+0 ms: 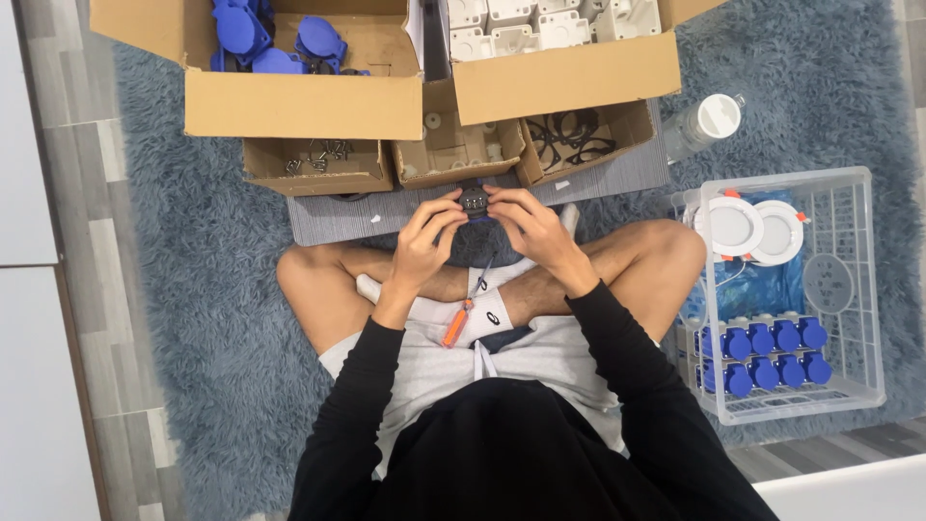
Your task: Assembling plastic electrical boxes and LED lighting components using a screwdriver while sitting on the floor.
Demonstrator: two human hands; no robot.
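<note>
I sit cross-legged on a grey-blue shaggy rug (193,318). Both hands meet in front of my knees around a small round black part with a blue piece under it (474,204). My left hand (424,239) pinches it from the left, my right hand (529,224) from the right, fingertips closed on it. An orange-handled tool (457,324) lies in my lap, apart from both hands.
Ahead stand cardboard boxes: blue covers (260,39), white housings (540,24), metal clips (318,154), small white parts (453,145), black ring gaskets (571,135). At right, a clear crate (849,289) holds blue assembled parts and two white round discs. A bottle (704,125) lies beside it.
</note>
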